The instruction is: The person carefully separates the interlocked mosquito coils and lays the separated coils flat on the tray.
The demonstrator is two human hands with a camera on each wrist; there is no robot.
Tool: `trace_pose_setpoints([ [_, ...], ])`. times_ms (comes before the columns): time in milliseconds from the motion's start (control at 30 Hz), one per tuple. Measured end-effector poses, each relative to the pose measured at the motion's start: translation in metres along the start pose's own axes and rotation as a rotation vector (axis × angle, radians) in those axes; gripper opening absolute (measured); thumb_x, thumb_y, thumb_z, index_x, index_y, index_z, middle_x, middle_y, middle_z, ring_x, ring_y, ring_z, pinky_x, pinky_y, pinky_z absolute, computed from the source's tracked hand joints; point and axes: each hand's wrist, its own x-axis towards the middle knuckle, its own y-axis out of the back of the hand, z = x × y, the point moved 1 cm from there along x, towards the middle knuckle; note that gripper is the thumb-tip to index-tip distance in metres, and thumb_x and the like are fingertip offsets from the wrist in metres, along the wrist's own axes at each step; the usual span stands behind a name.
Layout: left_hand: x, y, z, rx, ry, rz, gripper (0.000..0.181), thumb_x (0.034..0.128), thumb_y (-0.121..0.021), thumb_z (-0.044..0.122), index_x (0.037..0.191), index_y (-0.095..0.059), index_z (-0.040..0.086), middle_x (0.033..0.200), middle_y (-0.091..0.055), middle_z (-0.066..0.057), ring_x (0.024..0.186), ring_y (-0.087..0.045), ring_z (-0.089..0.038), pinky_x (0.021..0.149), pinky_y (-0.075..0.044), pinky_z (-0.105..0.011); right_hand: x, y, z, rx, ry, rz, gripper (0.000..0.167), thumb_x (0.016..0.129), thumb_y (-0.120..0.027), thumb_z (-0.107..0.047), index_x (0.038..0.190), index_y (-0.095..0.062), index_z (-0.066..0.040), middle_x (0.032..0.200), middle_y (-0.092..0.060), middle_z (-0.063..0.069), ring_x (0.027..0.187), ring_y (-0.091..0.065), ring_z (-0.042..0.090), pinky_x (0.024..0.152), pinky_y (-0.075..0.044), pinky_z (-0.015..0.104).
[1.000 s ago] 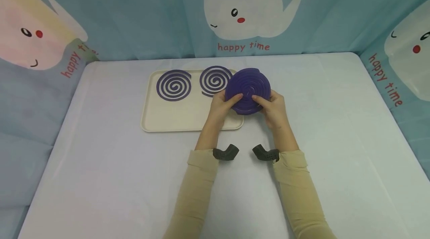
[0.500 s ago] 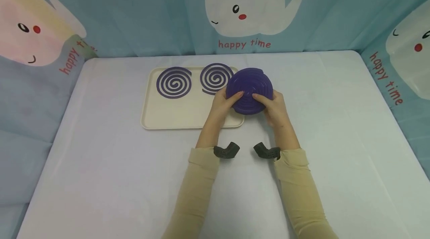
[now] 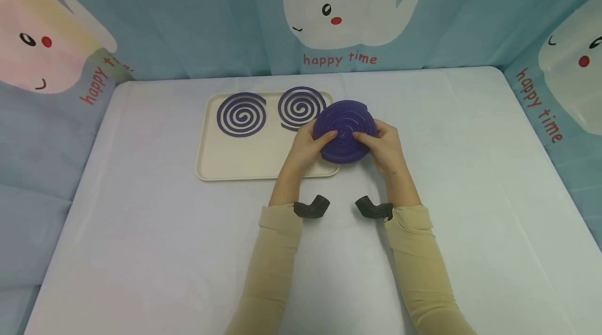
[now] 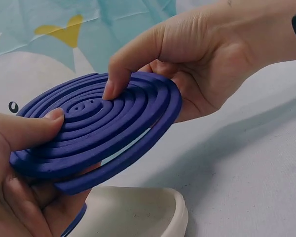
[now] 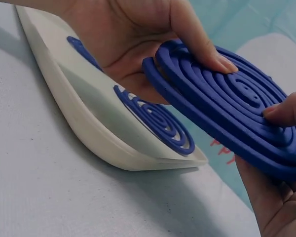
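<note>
Both hands hold a round, closely wound purple-blue mosquito coil [image 3: 345, 150] above the right end of a cream tray [image 3: 235, 162]. My left hand [image 3: 302, 146] grips its left side and my right hand [image 3: 388, 148] its right, each thumb pressing the upper face near the centre and the other fingers mostly hidden underneath. In the left wrist view, the held coil [image 4: 130, 116] is tilted, and a narrow gap parts its outer end from the inner turns. Two looser spiral coils, one at the left [image 3: 243, 115] and one at the right [image 3: 301, 109], lie along the tray's far side.
The tray stands on a white-covered table [image 3: 141, 251], near its back edge. A blue curtain [image 3: 197, 21] with whale pictures hangs behind and at both sides. Dark wrist devices sit on the left wrist [image 3: 311, 207] and the right wrist [image 3: 373, 208].
The held coil has come slightly nearer the body and tilts a little differently. Both hands keep their hold with thumbs near its centre. The coils on the tray stay in place.
</note>
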Motion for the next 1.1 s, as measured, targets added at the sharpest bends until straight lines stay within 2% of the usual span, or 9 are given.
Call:
trace_pose_setpoints([
  [133, 0.001, -0.002, -0.001, -0.04, 0.0, 0.026, 0.045, 0.0876, -0.067, 0.013, 0.128, -0.053, -0.001, 0.124, -0.06, -0.016, 0.117, -0.055, -0.024, 0.101, -0.04, -0.026, 0.001, -0.002, 0.002, 0.017, 0.009, 0.027, 0.026, 0.077, -0.061, 0.015, 0.103, -0.059, 0.015, 0.087, -0.068, -0.001, 0.085, -0.066, 0.013, 0.079, -0.055, 0.025],
  [333, 0.003, -0.016, 0.0, -0.269, 0.123, 0.091, 0.056, 0.0832, -0.071, 0.011, 0.133, -0.048, 0.001, 0.132, -0.055, -0.012, 0.122, -0.051, -0.02, 0.102, -0.038, -0.023, 0.002, -0.007, 0.001, 0.178, 0.022, 0.127, 0.025, 0.079, -0.059, 0.018, 0.093, -0.065, -0.001, 0.089, -0.069, 0.002, 0.088, -0.067, 0.015, 0.083, -0.054, 0.027],
  [400, 0.004, -0.018, 0.0, -0.302, 0.134, 0.119, 0.058, 0.0827, -0.072, 0.01, 0.135, -0.047, 0.002, 0.133, -0.054, -0.011, 0.123, -0.05, -0.02, 0.103, -0.038, -0.023, 0.002, -0.009, 0.001, 0.235, 0.025, 0.133, 0.027, 0.08, -0.057, 0.018, 0.092, -0.066, -0.004, 0.091, -0.07, 0.004, 0.089, -0.067, 0.016, 0.084, -0.054, 0.028],
  [500, 0.005, -0.019, 0.001, -0.29, 0.118, 0.161, 0.06, 0.0819, -0.072, 0.01, 0.136, -0.046, 0.003, 0.135, -0.053, -0.01, 0.125, -0.048, -0.019, 0.104, -0.036, -0.023, 0.001, -0.011, 0.0, 0.275, 0.02, 0.121, 0.03, 0.081, -0.057, 0.019, 0.092, -0.067, -0.007, 0.092, -0.07, 0.004, 0.089, -0.067, 0.016, 0.083, -0.054, 0.027],
  [600, 0.006, -0.018, 0.002, -0.288, 0.084, 0.167, 0.061, 0.0815, -0.072, 0.008, 0.136, -0.045, 0.004, 0.135, -0.052, -0.01, 0.126, -0.047, -0.019, 0.105, -0.035, -0.023, 0.001, -0.012, -0.001, 0.293, 0.013, 0.104, 0.032, 0.082, -0.055, 0.019, 0.095, -0.066, -0.007, 0.093, -0.07, 0.003, 0.089, -0.066, 0.015, 0.082, -0.054, 0.026],
  [733, 0.005, -0.016, 0.003, -0.293, 0.061, 0.158, 0.061, 0.0818, -0.071, 0.006, 0.136, -0.045, 0.004, 0.135, -0.052, -0.01, 0.125, -0.047, -0.019, 0.105, -0.035, -0.024, 0.001, -0.012, -0.001, 0.254, 0.027, 0.096, 0.029, 0.082, -0.055, 0.018, 0.105, -0.061, 0.001, 0.094, -0.07, 0.001, 0.091, -0.066, 0.013, 0.085, -0.053, 0.027],
  [900, 0.001, -0.017, 0.003, -0.294, 0.103, 0.162, 0.059, 0.0821, -0.072, 0.009, 0.135, -0.047, 0.002, 0.132, -0.055, -0.01, 0.122, -0.051, -0.019, 0.103, -0.038, -0.022, -0.001, -0.013, 0.004, 0.201, 0.066, 0.104, 0.036, 0.082, -0.058, 0.016, 0.118, -0.052, 0.013, 0.097, -0.069, 0.0, 0.096, -0.065, 0.014, 0.089, -0.051, 0.029],
  [1000, 0.0, -0.018, 0.002, -0.301, 0.131, 0.152, 0.054, 0.082, -0.072, 0.009, 0.131, -0.051, 0.0, 0.127, -0.059, -0.012, 0.117, -0.055, -0.02, 0.1, -0.04, -0.022, -0.002, -0.014, 0.007, 0.195, 0.094, 0.118, 0.038, 0.081, -0.058, 0.016, 0.118, -0.052, 0.015, 0.099, -0.068, 0.002, 0.098, -0.064, 0.016, 0.09, -0.05, 0.029],
  [1100, 0.0, -0.017, 0.002, -0.314, 0.125, 0.136, 0.051, 0.0823, -0.072, 0.008, 0.129, -0.053, -0.001, 0.124, -0.06, -0.014, 0.115, -0.056, -0.021, 0.099, -0.042, -0.022, -0.001, -0.015, 0.007, 0.19, 0.115, 0.119, 0.038, 0.081, -0.059, 0.016, 0.118, -0.052, 0.015, 0.1, -0.068, 0.002, 0.099, -0.063, 0.017, 0.091, -0.05, 0.03],
])
